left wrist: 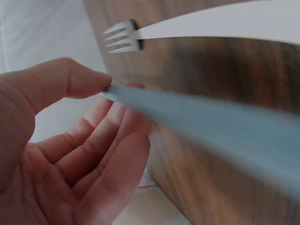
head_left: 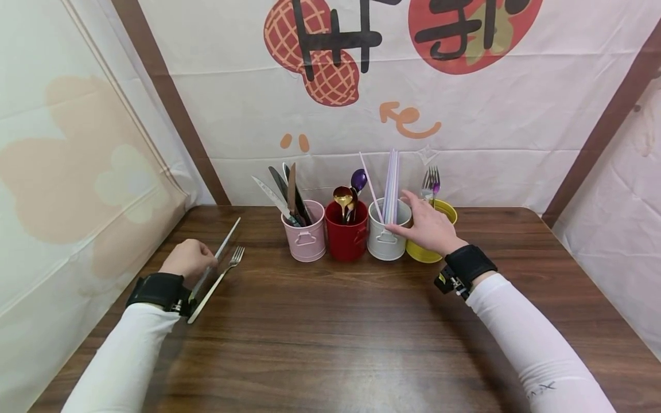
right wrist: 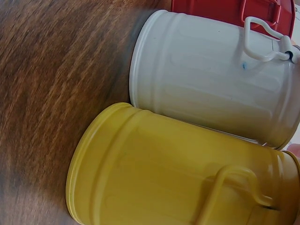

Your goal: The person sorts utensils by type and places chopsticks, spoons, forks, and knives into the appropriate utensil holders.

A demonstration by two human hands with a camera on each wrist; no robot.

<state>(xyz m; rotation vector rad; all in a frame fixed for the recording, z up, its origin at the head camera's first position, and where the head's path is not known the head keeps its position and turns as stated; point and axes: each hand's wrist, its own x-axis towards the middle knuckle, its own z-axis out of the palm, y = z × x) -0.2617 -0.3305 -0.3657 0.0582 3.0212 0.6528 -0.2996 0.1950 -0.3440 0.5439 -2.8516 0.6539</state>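
My left hand (head_left: 189, 259) pinches a long thin straw (left wrist: 187, 112), pale and bluish, between thumb and fingers at the table's left. Beside it on the wood lies a fork (head_left: 217, 285) with a pale handle, tines pointing away. At the back, my right hand (head_left: 431, 228) spreads over the rims of the white bucket (right wrist: 206, 70) and the yellow bucket (right wrist: 173, 173). Its thumb reaches across the white bucket's front rim. Straws (head_left: 392, 186) stand in the white bucket, just left of its fingertips. Forks (head_left: 430, 180) poke up from the yellow one.
A pink bucket (head_left: 307, 245) with several knives (head_left: 289, 195) and a red bucket (head_left: 348, 244) with spoons (head_left: 343, 198) continue the row leftward. Behind them hangs a printed cloth wall (head_left: 232, 115); another cloth (head_left: 77, 143) runs along the left edge of the brown wooden table (head_left: 320, 338).
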